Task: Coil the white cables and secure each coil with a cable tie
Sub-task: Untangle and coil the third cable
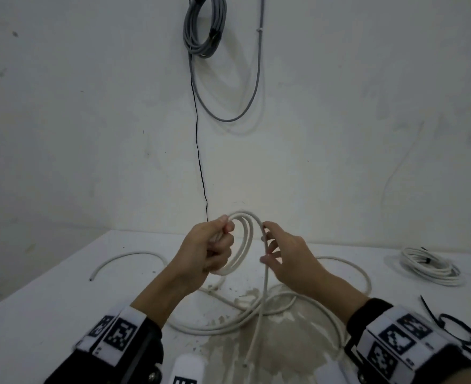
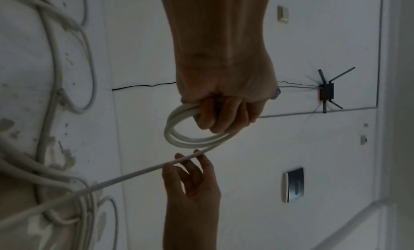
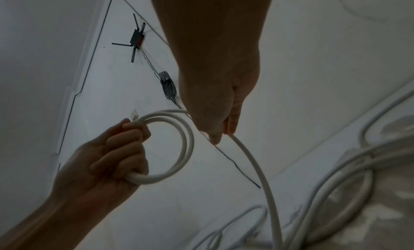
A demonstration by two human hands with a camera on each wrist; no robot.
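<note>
My left hand [image 1: 215,245] grips a small coil of white cable [image 1: 245,214] held upright above the table; the coil [image 2: 179,140] has a few turns, with my fingers curled through it. My right hand [image 1: 270,245] is just right of the coil and pinches the free run of the same cable [image 3: 253,158] between thumb and fingers [image 3: 224,128]. From there the cable drops to a loose tangle of white cable [image 1: 228,325] on the table. In the right wrist view the left hand [image 3: 121,147] holds the coil [image 3: 186,147] at its left side.
A tied white coil [image 1: 428,266] lies at the table's [image 1: 48,295] far right. Black cable ties [image 1: 450,325] lie near my right wrist. A grey cable coil [image 1: 203,26] and a thin black wire [image 1: 199,151] hang on the wall behind.
</note>
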